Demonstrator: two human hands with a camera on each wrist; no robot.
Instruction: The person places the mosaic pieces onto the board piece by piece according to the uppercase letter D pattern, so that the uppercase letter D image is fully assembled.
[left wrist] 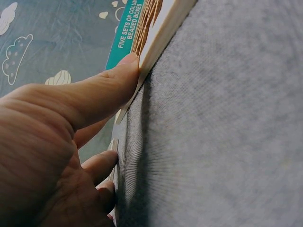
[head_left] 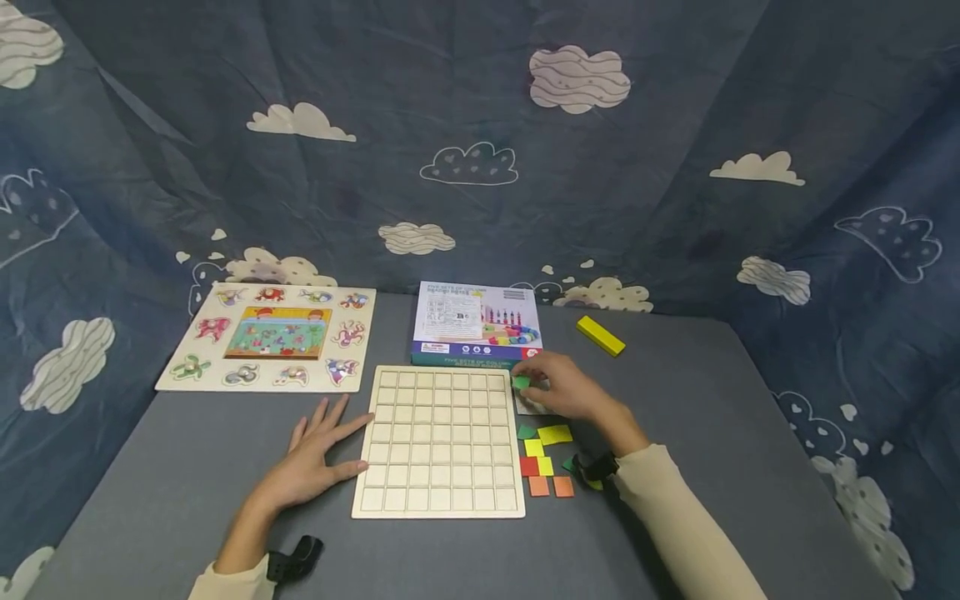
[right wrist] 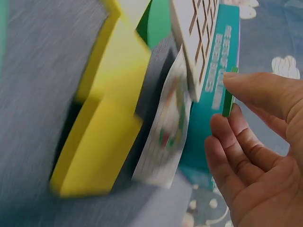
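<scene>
A pale wooden board (head_left: 442, 442) with a grid of square cells lies flat on the table. Fingers spread, my left hand (head_left: 318, 450) touches the board's left edge with its thumb and index finger. Between thumb and fingers of my right hand (head_left: 566, 387) is a thin green tile (right wrist: 230, 97), held just off the board's upper right corner. Under that hand lies a printed paper card (right wrist: 165, 132). Beside the board's right edge are loose tiles: yellow ones (head_left: 555, 434), a red one (head_left: 529, 466), orange ones (head_left: 563, 487) and green ones (head_left: 527, 432), some partly hidden by the right wrist.
Behind the board stands a flat box (head_left: 480, 325) printed with beads. An animal peg puzzle (head_left: 202, 358) lies at the back left. At the back right is a yellow block (head_left: 601, 335). A patterned curtain (head_left: 480, 125) hangs beyond the table.
</scene>
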